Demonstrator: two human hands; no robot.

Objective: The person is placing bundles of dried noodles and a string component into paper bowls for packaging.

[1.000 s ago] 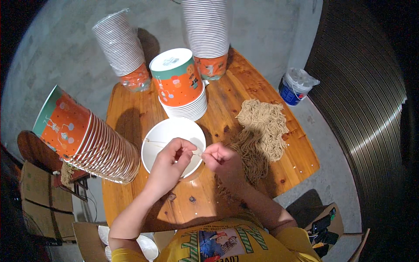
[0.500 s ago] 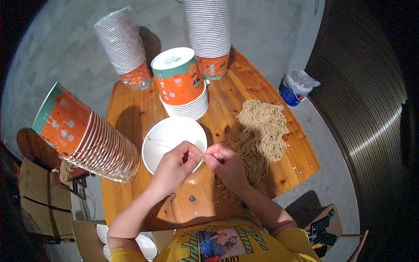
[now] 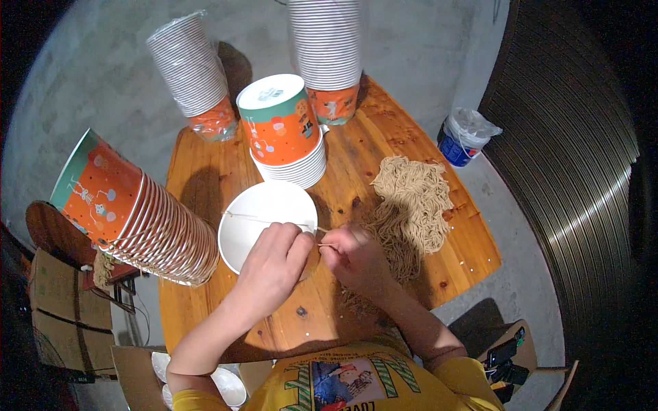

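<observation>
A white paper bucket [image 3: 240,236] stands in front of me with its open mouth toward me. A thin tan string [image 3: 250,218] runs across its inside from the left rim toward the right rim. My left hand [image 3: 275,255] is closed over the bucket's near right rim, knuckles up, with its fingertips mostly hidden. Just right of the rim, my right hand [image 3: 353,257] pinches the string, and a short piece of it shows between the two hands. Right of my hands lies a heap of loose tan strings [image 3: 411,198].
The wooden table [image 3: 404,140] holds nested orange and green buckets [image 3: 277,133] upside down. Behind stand two plastic-wrapped stacks [image 3: 332,48] [image 3: 188,65]. A leaning stack with strings [image 3: 147,205] rises at left. On the floor are a blue pail [image 3: 466,140] and cardboard boxes [image 3: 55,294].
The bucket has shifted slightly left. My left hand has turned knuckles up over the rim, and the hands have drawn a little apart, with the string inside the bucket now straighter.
</observation>
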